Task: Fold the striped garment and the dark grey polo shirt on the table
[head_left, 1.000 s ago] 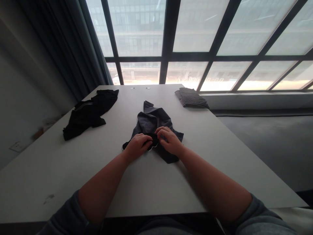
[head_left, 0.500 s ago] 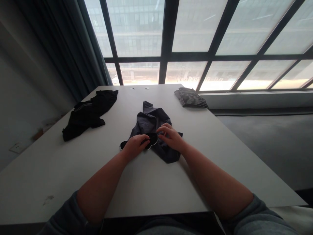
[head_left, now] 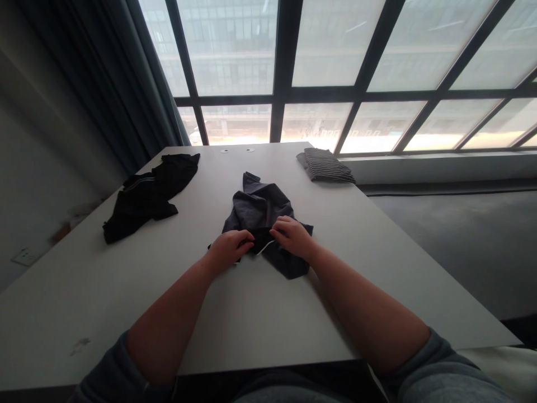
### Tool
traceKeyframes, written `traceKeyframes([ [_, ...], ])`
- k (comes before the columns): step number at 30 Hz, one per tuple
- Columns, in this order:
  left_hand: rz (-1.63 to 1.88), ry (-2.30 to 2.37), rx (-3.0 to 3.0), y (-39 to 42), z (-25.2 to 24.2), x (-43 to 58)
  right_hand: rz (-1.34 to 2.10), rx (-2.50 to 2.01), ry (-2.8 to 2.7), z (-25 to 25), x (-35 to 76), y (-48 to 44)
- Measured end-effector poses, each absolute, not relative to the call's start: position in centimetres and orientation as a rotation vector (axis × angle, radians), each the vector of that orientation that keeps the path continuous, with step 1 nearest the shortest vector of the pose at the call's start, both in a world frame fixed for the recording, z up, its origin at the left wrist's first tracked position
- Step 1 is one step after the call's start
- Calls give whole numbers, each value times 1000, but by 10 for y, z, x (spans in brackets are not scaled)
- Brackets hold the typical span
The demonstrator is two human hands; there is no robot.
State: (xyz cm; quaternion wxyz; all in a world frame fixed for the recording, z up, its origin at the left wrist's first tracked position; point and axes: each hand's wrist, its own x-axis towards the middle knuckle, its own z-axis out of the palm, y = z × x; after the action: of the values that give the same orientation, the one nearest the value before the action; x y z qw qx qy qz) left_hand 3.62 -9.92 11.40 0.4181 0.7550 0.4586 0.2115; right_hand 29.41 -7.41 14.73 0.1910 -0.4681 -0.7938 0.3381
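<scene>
A crumpled dark grey garment (head_left: 257, 207) lies in the middle of the white table (head_left: 126, 296), its black, white-piped edge (head_left: 262, 242) pulled taut between my hands. My left hand (head_left: 229, 249) pinches that edge at its left end. My right hand (head_left: 293, 237) holds the same edge from the right, fingers curled over the cloth. Part of the edge is hidden under my fingers.
A rumpled black garment (head_left: 146, 198) lies on the table's left side. A folded striped garment (head_left: 326, 165) sits at the far right corner. Small round fittings (head_left: 237, 150) are set in the far edge. A large window (head_left: 319, 56) stands beyond the table.
My hands have drawn slightly apart, and the black edge now lies straighter between them. The whole view has shifted slightly with my head.
</scene>
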Motion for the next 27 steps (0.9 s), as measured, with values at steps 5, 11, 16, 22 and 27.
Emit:
traceKeyframes([
  [5,611,1155,1984,-96,116,33,869,-1425,-2088,147,297,-73],
  [11,685,1223,1956,-87,107,13,677,-1717,-1745,132,318,-61],
  [16,649,1138,1965,-88,102,12,681,-1803,-1704,121,324,-57],
  [22,773,1174,1954,-92,109,23,633,-1449,-1982,153,295,-73],
  [27,877,1175,1980,-96,117,27,955,-1197,-2209,161,272,-91],
])
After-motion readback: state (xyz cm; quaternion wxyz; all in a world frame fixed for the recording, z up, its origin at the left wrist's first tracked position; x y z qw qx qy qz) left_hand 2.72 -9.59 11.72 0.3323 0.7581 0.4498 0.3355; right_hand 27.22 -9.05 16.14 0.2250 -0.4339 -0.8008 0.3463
